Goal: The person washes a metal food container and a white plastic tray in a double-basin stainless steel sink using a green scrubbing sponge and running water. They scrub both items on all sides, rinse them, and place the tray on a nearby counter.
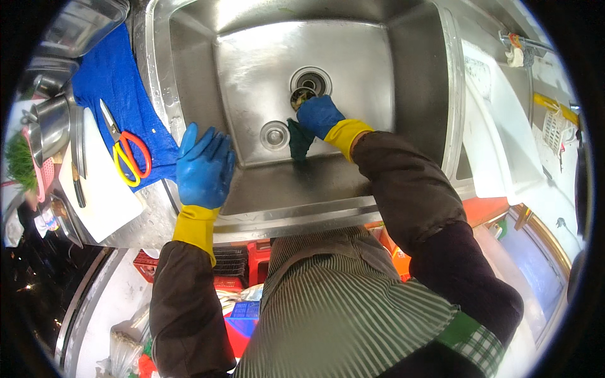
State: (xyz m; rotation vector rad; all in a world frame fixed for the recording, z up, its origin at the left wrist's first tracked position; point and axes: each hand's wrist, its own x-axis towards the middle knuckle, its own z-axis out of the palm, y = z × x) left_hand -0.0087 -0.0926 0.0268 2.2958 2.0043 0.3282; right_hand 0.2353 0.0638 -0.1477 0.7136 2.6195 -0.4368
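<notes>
A stainless steel sink (352, 52) lies before me. My right hand (322, 115), in a blue rubber glove with a yellow cuff, grips a round drain strainer basket (302, 98) with food scraps in it. The basket is tilted beside the uncovered drain opening (312, 78). A dark green scouring pad (299, 139) hangs below the same hand; whether the fingers pinch it is hidden. Left of the pad, a round metal drain lid (274, 135) lies on the sink floor. My left hand (205, 165), gloved alike, rests flat on the sink's left rim with its fingers slightly apart, holding nothing.
Left of the sink, scissors (125, 149) with red and yellow handles lie on a blue cloth (111, 75). A knife (78, 184) rests on a white cutting board (101, 189), near a steel pot (51, 125). A white plastic basin (515, 141) leans at the right.
</notes>
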